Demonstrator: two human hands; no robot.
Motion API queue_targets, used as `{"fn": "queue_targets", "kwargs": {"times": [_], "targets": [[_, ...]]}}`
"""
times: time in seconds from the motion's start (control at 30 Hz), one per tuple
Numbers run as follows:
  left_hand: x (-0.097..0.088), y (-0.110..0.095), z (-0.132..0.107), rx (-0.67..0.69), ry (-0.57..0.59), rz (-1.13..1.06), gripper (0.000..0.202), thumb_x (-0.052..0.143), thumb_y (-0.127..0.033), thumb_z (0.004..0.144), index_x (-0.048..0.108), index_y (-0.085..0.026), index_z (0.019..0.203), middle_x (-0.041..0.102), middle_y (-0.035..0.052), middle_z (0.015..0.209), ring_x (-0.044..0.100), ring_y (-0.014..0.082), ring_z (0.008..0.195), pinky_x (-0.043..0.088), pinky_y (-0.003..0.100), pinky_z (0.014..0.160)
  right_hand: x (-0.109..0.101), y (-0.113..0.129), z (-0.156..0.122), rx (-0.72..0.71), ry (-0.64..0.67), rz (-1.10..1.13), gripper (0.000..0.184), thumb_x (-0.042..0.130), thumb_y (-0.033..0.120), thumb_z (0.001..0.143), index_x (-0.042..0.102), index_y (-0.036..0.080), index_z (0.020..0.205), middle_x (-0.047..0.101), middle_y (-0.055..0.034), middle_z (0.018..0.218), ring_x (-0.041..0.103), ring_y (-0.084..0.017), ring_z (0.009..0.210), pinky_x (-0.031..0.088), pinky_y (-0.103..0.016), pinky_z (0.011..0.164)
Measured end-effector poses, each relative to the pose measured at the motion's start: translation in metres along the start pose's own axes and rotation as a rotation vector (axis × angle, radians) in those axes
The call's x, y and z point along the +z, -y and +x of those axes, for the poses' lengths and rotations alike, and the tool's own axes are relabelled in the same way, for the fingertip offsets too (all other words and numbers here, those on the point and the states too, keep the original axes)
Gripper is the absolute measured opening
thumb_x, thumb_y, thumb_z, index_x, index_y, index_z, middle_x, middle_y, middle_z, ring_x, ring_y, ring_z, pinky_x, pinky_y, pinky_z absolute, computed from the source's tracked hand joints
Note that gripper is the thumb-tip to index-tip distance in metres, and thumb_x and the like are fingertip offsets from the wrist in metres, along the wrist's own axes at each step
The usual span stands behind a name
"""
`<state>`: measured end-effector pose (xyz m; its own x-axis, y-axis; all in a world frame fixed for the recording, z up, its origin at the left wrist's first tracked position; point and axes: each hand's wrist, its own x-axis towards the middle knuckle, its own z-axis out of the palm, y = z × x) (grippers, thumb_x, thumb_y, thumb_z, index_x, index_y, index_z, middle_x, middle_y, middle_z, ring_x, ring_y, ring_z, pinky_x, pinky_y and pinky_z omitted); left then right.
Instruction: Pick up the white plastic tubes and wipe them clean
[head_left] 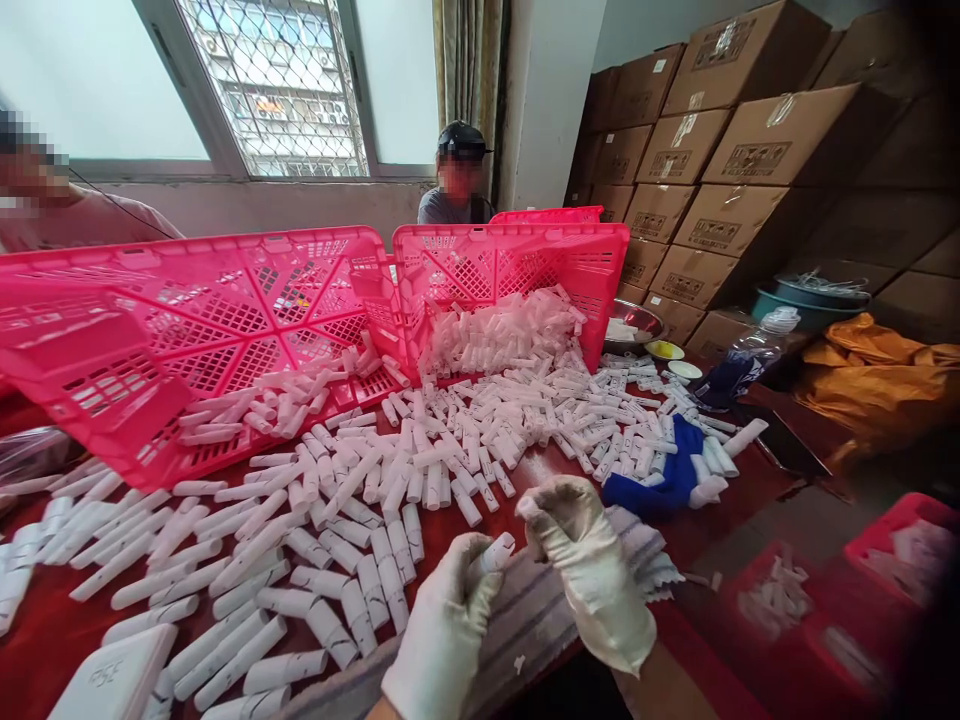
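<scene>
Both my hands wear white gloves. My left hand is closed around a small white tube, its end poking up past the fingers. My right hand hovers just right of that tube with its fingers curled together; whether it holds anything is hidden. Under both hands lies a striped grey cloth. Several white tubes cover the dark red table in front of me, long ones at left, short ones in the middle.
Two pink plastic crates lie tipped on their sides, spilling tubes. Two people sit behind them. Cardboard boxes are stacked at right. A blue cloth, a plastic bottle and small dishes sit on the right.
</scene>
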<state>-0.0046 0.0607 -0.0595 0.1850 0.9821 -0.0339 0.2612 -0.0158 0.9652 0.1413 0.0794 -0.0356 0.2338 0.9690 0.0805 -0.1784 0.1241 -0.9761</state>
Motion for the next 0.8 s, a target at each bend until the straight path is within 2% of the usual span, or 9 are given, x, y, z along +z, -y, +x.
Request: {"fn": "queue_targets", "kwargs": {"times": [0.07,0.17,0.3,0.4,0.47,0.57,0.63,0.7,0.8], "targets": [[0.001,-0.001,-0.005,-0.039,0.001,-0.044,0.023,0.053,-0.037,0.085,0.057,-0.02,0.1,0.068,0.0025,0.093,0.062,0.0152,0.084,0.048,0.022,0.077,-0.004,0.002,0.001,0.016,0.122,-0.074,0.021,0.073,0.034,0.072,0.056,0.026,0.082,0.061,0.0007,0.08,0.058,-0.017,0.072,0.048,-0.027,0.068],[-0.002,-0.001,-0.008,-0.094,0.038,-0.067,0.025,0.056,-0.037,0.082,0.061,-0.019,0.099,0.069,0.0041,0.097,0.062,0.0178,0.091,0.047,0.024,0.082,-0.016,0.014,0.003,0.031,0.307,-0.215,0.015,0.069,0.034,0.076,0.06,0.022,0.075,0.061,-0.0013,0.082,0.058,-0.017,0.073,0.047,-0.027,0.07],[-0.007,-0.007,-0.008,-0.152,0.067,-0.141,0.035,0.057,-0.045,0.081,0.062,-0.018,0.1,0.069,0.005,0.093,0.062,0.0183,0.086,0.048,0.024,0.077,-0.025,0.025,0.003,-0.026,0.346,-0.261,0.016,0.068,0.032,0.078,0.06,0.019,0.07,0.06,-0.0013,0.082,0.058,-0.016,0.075,0.046,-0.025,0.068],[-0.01,-0.016,-0.007,-0.143,0.084,-0.114,0.033,0.061,-0.043,0.077,0.064,-0.016,0.097,0.069,0.0053,0.089,0.061,0.0184,0.082,0.047,0.025,0.075,-0.025,0.019,0.002,-0.106,0.301,-0.202,0.013,0.069,0.028,0.077,0.06,0.021,0.072,0.06,-0.0011,0.085,0.057,-0.017,0.08,0.045,-0.025,0.071],[-0.01,-0.021,-0.007,-0.149,0.081,-0.092,0.03,0.064,-0.042,0.075,0.065,-0.016,0.09,0.068,0.0042,0.082,0.06,0.0174,0.076,0.047,0.024,0.07,-0.026,0.017,0.002,-0.126,0.326,-0.215,0.011,0.068,0.028,0.078,0.06,0.021,0.072,0.059,-0.0008,0.084,0.057,-0.017,0.079,0.045,-0.026,0.07],[-0.007,-0.021,-0.008,-0.187,0.049,-0.137,0.031,0.066,-0.042,0.071,0.065,-0.016,0.086,0.069,0.0038,0.079,0.06,0.0174,0.073,0.048,0.024,0.067,-0.029,0.022,0.004,-0.143,0.483,-0.354,0.013,0.064,0.027,0.08,0.057,0.02,0.07,0.055,-0.0005,0.081,0.055,-0.016,0.073,0.043,-0.027,0.067],[-0.003,-0.018,-0.009,-0.186,0.034,-0.128,0.028,0.065,-0.04,0.072,0.064,-0.017,0.088,0.071,0.0038,0.081,0.063,0.0181,0.076,0.049,0.024,0.07,-0.03,0.027,0.004,-0.085,0.592,-0.481,0.014,0.061,0.028,0.081,0.055,0.02,0.071,0.053,0.0005,0.076,0.052,-0.015,0.069,0.042,-0.027,0.065],[0.001,-0.015,-0.01,-0.145,-0.013,-0.049,0.023,0.064,-0.036,0.074,0.065,-0.02,0.09,0.072,0.0029,0.085,0.065,0.0184,0.078,0.05,0.025,0.073,-0.029,0.026,0.004,0.009,0.555,-0.524,0.016,0.056,0.034,0.084,0.054,0.021,0.075,0.052,0.0012,0.074,0.05,-0.016,0.07,0.041,-0.028,0.066],[0.01,-0.009,-0.013,-0.087,-0.118,0.073,0.021,0.063,-0.034,0.074,0.065,-0.022,0.091,0.072,0.002,0.085,0.066,0.0193,0.077,0.051,0.027,0.073,-0.02,0.01,0.004,0.102,0.305,-0.355,0.027,0.047,0.05,0.087,0.054,0.024,0.089,0.056,-0.0005,0.083,0.052,-0.019,0.08,0.043,-0.029,0.075]]}}
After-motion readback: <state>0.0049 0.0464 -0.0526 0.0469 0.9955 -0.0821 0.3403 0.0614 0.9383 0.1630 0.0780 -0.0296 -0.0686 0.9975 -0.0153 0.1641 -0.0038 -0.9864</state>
